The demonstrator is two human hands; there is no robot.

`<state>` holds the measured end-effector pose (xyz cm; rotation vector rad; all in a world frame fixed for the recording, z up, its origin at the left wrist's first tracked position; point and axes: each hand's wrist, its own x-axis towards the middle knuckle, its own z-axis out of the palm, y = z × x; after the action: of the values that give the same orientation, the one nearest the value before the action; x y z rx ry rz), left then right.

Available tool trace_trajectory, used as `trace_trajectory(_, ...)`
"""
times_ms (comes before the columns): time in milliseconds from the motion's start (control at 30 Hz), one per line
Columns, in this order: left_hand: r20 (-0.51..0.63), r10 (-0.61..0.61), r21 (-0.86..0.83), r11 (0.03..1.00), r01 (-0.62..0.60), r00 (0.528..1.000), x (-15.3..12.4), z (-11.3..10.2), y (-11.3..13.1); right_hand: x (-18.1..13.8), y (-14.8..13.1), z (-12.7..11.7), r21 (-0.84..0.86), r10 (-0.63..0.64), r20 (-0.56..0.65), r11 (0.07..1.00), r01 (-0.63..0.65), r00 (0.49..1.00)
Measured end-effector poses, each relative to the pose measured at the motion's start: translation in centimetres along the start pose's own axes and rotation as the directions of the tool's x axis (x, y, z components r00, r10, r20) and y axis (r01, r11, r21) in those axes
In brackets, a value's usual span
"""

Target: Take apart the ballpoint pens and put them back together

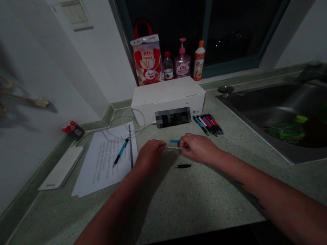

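Together, our two hands meet over the middle of the bench, pinching a thin pale refill (pixel 172 148) between them. Our left hand (pixel 150 154) is curled nearly closed on one end and our right hand (pixel 198 148) is closed on the other, its fingers also around something we cannot make out. A blue pen piece (pixel 175 141) lies just beyond the refill, toward the back edge, and a short black piece (pixel 182 166) lies just nearer us, apart from both hands.

We judge the pen is in pieces at this point: the inner tube is out and in hand, and the blue and black parts lie loose, not yet joined to anything.

Further toward the back edge, a row of pens (pixel 208 124) lies whole beside a white box (pixel 167 97). Toward the left edge, a blue pen (pixel 121 151) rests on a sheet of paper (pixel 102 164), with a white cable (pixel 126 122) looping over it. At the right edge sits the sink (pixel 254 113), and bottles (pixel 182 62) stand along the windowsill behind the box.
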<state>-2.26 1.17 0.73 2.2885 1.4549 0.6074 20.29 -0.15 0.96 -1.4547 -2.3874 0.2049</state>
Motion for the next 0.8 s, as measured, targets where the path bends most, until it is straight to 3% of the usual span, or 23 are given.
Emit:
trace_trajectory(367, 0.02, 0.044, 0.005, 0.999, -0.044, 0.999, -0.1, 0.0, 0.2, 0.0, 0.1, 0.2, 0.036, -0.039, -0.023, 0.999, 0.04, 0.999)
trace_trajectory(800, 0.135, 0.165, 0.056, 0.983, -0.173, 0.977, -0.8, 1.0, 1.5, -0.1, -1.2, 0.2, 0.044, -0.038, 0.109, 0.998, 0.033, 0.993)
